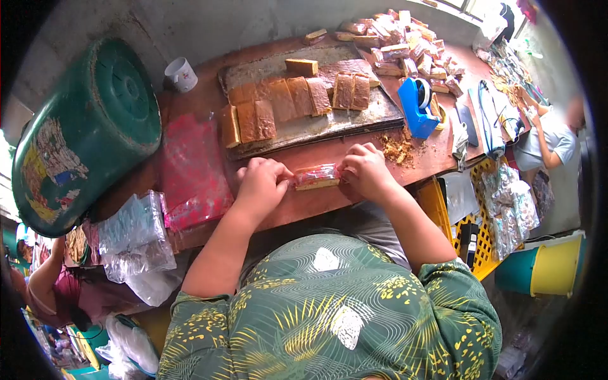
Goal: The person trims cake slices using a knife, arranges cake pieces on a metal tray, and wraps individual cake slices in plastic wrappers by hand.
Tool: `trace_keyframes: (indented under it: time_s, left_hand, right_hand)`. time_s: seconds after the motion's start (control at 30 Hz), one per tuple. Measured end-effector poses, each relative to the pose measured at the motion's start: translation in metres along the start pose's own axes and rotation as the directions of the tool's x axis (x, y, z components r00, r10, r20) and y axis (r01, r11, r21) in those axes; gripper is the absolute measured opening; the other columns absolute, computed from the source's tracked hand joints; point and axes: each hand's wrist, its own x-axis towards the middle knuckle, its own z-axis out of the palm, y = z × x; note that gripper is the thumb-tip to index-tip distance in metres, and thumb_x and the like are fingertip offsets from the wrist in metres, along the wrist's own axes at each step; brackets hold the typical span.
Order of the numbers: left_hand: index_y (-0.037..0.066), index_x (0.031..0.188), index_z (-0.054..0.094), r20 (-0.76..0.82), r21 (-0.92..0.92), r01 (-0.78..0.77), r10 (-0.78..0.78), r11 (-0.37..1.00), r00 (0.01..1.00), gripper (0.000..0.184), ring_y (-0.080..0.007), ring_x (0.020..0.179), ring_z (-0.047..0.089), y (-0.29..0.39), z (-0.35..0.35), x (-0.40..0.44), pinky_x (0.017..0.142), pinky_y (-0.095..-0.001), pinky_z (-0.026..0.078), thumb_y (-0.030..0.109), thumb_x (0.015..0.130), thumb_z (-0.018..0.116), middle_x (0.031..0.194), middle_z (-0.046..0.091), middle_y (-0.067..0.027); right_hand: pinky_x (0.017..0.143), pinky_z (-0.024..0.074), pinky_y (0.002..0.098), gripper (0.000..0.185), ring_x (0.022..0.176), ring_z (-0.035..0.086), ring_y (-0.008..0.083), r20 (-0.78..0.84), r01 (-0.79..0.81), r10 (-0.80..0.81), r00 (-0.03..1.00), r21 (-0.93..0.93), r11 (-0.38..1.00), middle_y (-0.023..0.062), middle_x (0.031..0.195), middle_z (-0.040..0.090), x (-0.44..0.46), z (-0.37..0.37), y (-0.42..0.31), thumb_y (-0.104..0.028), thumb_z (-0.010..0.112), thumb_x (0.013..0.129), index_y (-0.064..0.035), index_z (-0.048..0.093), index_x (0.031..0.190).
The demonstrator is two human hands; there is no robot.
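A slice of cake in a clear, red-printed wrapper (318, 177) lies at the table's front edge. My left hand (263, 182) pinches the wrapper's left end, and my right hand (366, 170) grips its right end; both hands have their fingers closed. Behind them, brown-topped cake slices (278, 101) stand in rows on a dark metal tray (316, 138). To the left of my left hand lies a stack of red printed plastic wrappers (193, 168). A blue tape dispenser (416, 107) stands beyond my right hand, with cake crumbs (398, 149) near it.
Wrapped slices (411, 47) are heaped at the back right. A large green tub (95, 126) lies tipped at the left, near a white mug (181, 75). Clear plastic bags (136, 237) hang over the front edge. A yellow crate (484, 215) stands below right. Other people sit at both sides.
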Motion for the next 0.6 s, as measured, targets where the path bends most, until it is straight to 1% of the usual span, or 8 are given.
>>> trace_keyframes:
  time_s: [0.03, 0.17, 0.23, 0.33, 0.47, 0.5, 0.53, 0.6]
  left_hand:
    - [0.017, 0.100, 0.076, -0.032, 0.076, -0.052, 0.054, 0.996, 0.998, 0.017, -0.0264, 0.117, 0.056, 0.001, 0.001, -0.004, 0.097, -0.0489, 0.039, 0.028, 0.087, 0.077, 0.112, 0.068, 0.0000]
    - [0.020, 0.102, 0.077, -0.114, 0.246, -0.181, 0.214, 0.952, 0.970, 0.015, -0.0236, 0.115, 0.057, 0.020, 0.008, -0.032, 0.094, -0.0487, 0.038, 0.022, 0.087, 0.074, 0.106, 0.071, 0.0008]
    - [0.018, 0.092, 0.079, -0.104, 0.278, -0.227, 0.264, 0.933, 0.959, 0.008, -0.0231, 0.113, 0.057, 0.021, 0.007, -0.033, 0.093, -0.0481, 0.039, 0.022, 0.086, 0.075, 0.103, 0.071, 0.0011]
    - [0.017, 0.089, 0.079, 0.152, 0.235, -0.076, 0.041, 0.969, 0.988, 0.009, -0.0226, 0.115, 0.057, 0.019, -0.011, 0.001, 0.093, -0.0469, 0.040, 0.025, 0.084, 0.078, 0.109, 0.070, 0.0028]
    - [0.017, 0.083, 0.077, -0.181, 0.372, -0.189, 0.271, 0.909, 0.945, 0.010, -0.0237, 0.108, 0.055, 0.010, 0.004, -0.001, 0.091, -0.0469, 0.040, 0.027, 0.084, 0.077, 0.104, 0.065, 0.0028]
    - [0.017, 0.085, 0.075, -0.228, 0.371, -0.206, 0.304, 0.905, 0.925, 0.012, -0.0245, 0.106, 0.053, 0.004, 0.022, -0.010, 0.090, -0.0466, 0.040, 0.029, 0.087, 0.075, 0.101, 0.063, 0.0026]
    - [0.008, 0.100, 0.075, -0.189, 0.393, -0.193, 0.284, 0.899, 0.940, 0.030, -0.0243, 0.112, 0.052, 0.007, 0.031, -0.022, 0.094, -0.0479, 0.039, 0.036, 0.091, 0.070, 0.107, 0.064, 0.0000]
    - [0.001, 0.119, 0.070, -0.220, 0.254, -0.130, 0.189, 0.958, 0.957, 0.047, -0.0276, 0.116, 0.052, 0.026, 0.033, -0.037, 0.102, -0.0508, 0.038, 0.041, 0.096, 0.066, 0.106, 0.062, -0.0042]
  right_hand:
    - [0.099, 0.0450, 0.0440, 0.028, 0.110, 0.058, 0.0307, 0.073, -0.017, 0.019, 0.997, -0.035, 0.999, 0.0048, 0.112, 0.065, -0.006, -0.004, -0.005, -0.016, 0.080, 0.079, -0.0190, 0.076, 0.107]
    - [0.099, 0.0423, 0.0461, 0.020, 0.113, 0.057, 0.0267, -0.044, -0.016, 0.009, 0.999, -0.161, 0.987, -0.0019, 0.105, 0.068, -0.028, -0.005, -0.037, -0.023, 0.076, 0.079, -0.0265, 0.080, 0.098]
    - [0.098, 0.0425, 0.0452, 0.021, 0.112, 0.057, 0.0269, 0.099, -0.022, 0.035, 0.994, -0.136, 0.990, -0.0004, 0.107, 0.068, -0.018, -0.016, -0.031, -0.022, 0.076, 0.078, -0.0249, 0.080, 0.098]
    - [0.097, 0.0438, 0.0414, 0.019, 0.111, 0.057, 0.0260, 0.126, -0.016, 0.046, 0.991, -0.231, 0.973, -0.0012, 0.105, 0.069, -0.001, -0.015, -0.025, -0.018, 0.074, 0.082, -0.0217, 0.079, 0.100]
    - [0.094, 0.0453, 0.0435, 0.018, 0.108, 0.057, 0.0266, 0.002, -0.045, 0.048, 0.999, -0.325, 0.945, 0.0007, 0.103, 0.066, -0.003, 0.000, -0.029, -0.025, 0.074, 0.083, -0.0199, 0.077, 0.100]
    - [0.094, 0.0453, 0.0442, 0.021, 0.108, 0.057, 0.0270, -0.027, -0.028, 0.021, 0.999, -0.322, 0.946, 0.0014, 0.105, 0.065, -0.015, 0.009, -0.029, -0.027, 0.074, 0.084, -0.0191, 0.077, 0.103]
    - [0.094, 0.0453, 0.0449, 0.024, 0.109, 0.057, 0.0273, -0.057, -0.015, -0.003, 0.998, -0.319, 0.948, 0.0020, 0.106, 0.065, -0.027, 0.014, -0.033, -0.029, 0.074, 0.085, -0.0183, 0.076, 0.107]
    - [0.100, 0.0435, 0.0473, 0.053, 0.118, 0.055, 0.0302, 0.074, -0.062, 0.079, 0.994, -0.212, 0.975, 0.0102, 0.124, 0.059, -0.042, 0.005, -0.054, -0.041, 0.071, 0.090, -0.0096, 0.064, 0.133]
